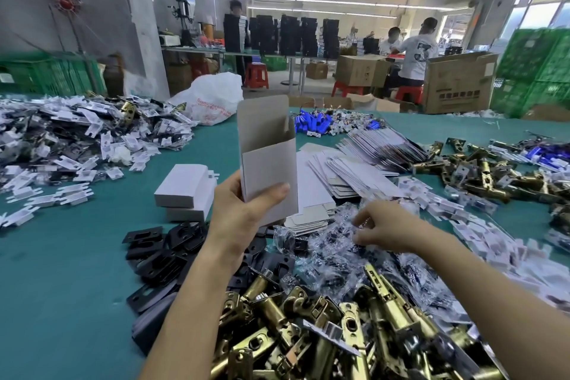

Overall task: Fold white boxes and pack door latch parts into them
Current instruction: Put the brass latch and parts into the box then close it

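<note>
The left hand is gripping an erected white box by its lower end, with the thumb lying across the front panel and the fingers behind. The box is standing upright above the green table, with its top open and its lid flap pointing up. The right hand is reaching into a heap of clear plastic bags of small dark parts, fingertips down among them; blur is preventing a finding on whether it is pinching a bag. Two closed white boxes are sitting stacked just left of the held box. A spread of flat box blanks is lying behind it. Heaps of black plates and brass latch bodies are lying around the forearms.
</note>
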### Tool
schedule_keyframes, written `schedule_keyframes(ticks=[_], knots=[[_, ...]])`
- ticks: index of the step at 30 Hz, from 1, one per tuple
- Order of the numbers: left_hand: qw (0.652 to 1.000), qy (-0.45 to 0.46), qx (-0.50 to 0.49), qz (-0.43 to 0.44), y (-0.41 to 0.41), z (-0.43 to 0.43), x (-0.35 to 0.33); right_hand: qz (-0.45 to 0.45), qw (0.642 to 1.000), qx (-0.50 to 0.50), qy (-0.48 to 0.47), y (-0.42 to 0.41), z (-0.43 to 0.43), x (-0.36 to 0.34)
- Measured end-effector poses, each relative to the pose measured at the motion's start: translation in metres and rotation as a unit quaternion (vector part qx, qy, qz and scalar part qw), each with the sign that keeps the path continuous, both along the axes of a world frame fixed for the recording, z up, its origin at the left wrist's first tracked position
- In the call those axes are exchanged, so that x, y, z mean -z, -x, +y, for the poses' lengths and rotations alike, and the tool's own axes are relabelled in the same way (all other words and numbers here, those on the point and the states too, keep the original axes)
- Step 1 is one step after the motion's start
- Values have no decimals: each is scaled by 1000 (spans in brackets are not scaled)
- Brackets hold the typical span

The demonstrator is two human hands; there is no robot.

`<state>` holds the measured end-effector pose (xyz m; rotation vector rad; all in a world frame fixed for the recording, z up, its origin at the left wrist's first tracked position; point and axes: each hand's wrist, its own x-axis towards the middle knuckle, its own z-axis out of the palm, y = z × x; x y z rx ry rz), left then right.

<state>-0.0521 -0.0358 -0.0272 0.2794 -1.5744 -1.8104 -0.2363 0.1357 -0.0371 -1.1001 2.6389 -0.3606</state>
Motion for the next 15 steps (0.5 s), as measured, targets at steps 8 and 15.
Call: schedule_keyframes(ticks=[8,15], knots=[[1000,-9,5,-6,0,1,0,55,998,14,37,-3,16,-15],[999,6,23,-31,1,2,1,35,978,-7,204,-17,22,-39]])
